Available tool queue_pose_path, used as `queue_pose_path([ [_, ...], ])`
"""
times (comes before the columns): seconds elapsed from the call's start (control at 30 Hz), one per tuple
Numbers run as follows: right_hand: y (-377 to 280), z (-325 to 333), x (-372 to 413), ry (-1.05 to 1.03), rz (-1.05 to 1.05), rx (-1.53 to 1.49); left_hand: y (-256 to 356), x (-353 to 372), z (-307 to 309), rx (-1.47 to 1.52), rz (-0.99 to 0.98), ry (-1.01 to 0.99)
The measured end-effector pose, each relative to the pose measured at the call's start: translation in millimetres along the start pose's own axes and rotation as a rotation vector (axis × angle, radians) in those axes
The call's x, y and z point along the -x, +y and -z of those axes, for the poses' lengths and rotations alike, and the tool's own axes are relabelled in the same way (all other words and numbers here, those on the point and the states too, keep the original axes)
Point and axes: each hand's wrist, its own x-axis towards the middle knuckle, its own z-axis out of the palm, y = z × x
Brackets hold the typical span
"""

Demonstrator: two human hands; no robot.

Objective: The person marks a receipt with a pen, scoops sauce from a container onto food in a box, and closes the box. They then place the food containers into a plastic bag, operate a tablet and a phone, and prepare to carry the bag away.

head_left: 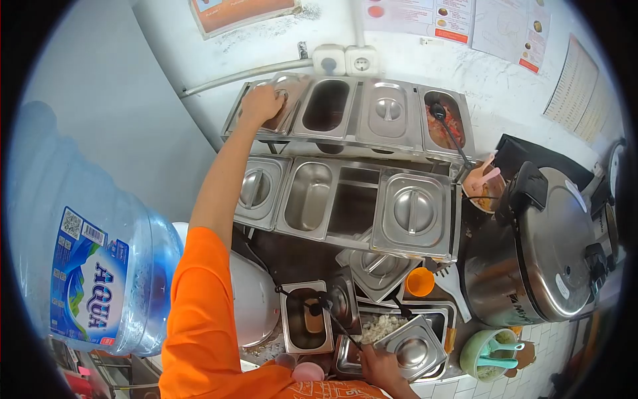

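Note:
My left hand (pixel 261 105) reaches to the far left of the upper rack, its fingers closed on a steel pan lid (pixel 290 88); the exact grip is partly hidden. Low in the view, my right hand (pixel 382 366) is closed around the black handle of a ladle (pixel 339 326). The ladle's head hangs over a small steel pan (pixel 307 338) with some brownish liquid in it. Beside my right hand, a steel lid (pixel 412 349) lies tilted across a tray holding chopped white food (pixel 381 328).
Steel pans, some lidded, fill a lower rack (pixel 345 239). A large cooker (pixel 551 246) stands at the right, a water jug (pixel 93 266) at the left. An orange cup (pixel 419 282), a green tub (pixel 490 356) and a pink-spooned bowl (pixel 484 186) sit around the racks.

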Motion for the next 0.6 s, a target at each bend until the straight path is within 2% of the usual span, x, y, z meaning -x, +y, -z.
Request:
queue_pose_path([
  [0.07,2,-3,2,-0.026,-0.006,0.0,5,1,4,0.0,0.008,-0.074],
  [0.13,4,-4,2,-0.049,-0.006,0.004,5,-1,4,-0.017,0.064,-0.045],
  [0.47,-3,5,-3,-0.015,0.006,-0.041,3,6,8,0.002,0.023,-0.077],
  [0.57,-4,6,-4,0.004,0.022,-0.051,7,13,10,0.04,0.038,-0.027],
  [0.6,-4,7,-4,0.006,0.031,-0.057,7,14,6,0.066,-0.018,0.107],
])
